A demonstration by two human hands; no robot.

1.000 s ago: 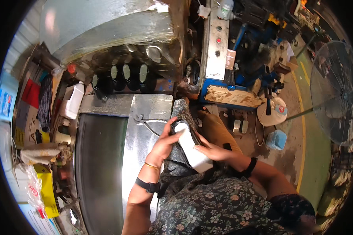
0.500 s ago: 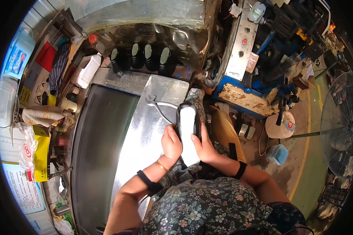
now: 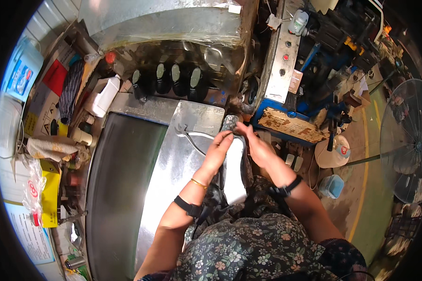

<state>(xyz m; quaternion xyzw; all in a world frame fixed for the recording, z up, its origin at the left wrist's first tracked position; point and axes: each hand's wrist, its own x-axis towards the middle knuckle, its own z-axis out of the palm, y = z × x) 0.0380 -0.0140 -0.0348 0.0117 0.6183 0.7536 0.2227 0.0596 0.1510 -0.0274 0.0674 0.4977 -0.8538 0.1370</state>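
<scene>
Two-handed, working to the right of a long dark belt (image 3: 126, 178) and just beside a bright metal plate (image 3: 169, 187). Bending over a floral garment (image 3: 248, 248). Past the plate's far end, counting four dark shoes (image 3: 176, 77) standing in a row, showing pale green soles; being unable to tell whether waiting or finished. Over the lap, finding one separate shoe (image 3: 234, 175), dark at the edges, lying lengthwise with white underside up and far end pointing away from the body. Judging progress as partway: seeing the underside already exposed along most of its length, but seeing handling concentrating at the far end, and so rating that end as unfinished. On the plate, recording metal pincers (image 3: 180, 132) lying untouched. Examining the left hand (image 3: 218, 152): bending fingers close together over the shoe's far end; being unable to tell whether pinching anything. Examining the right hand (image 3: 262, 152): extending fingers toward the same end without wrapping the shoe, gripping nothing visible; being unable to confirm contact. Searching between the two for any small part, and making none out.
</scene>
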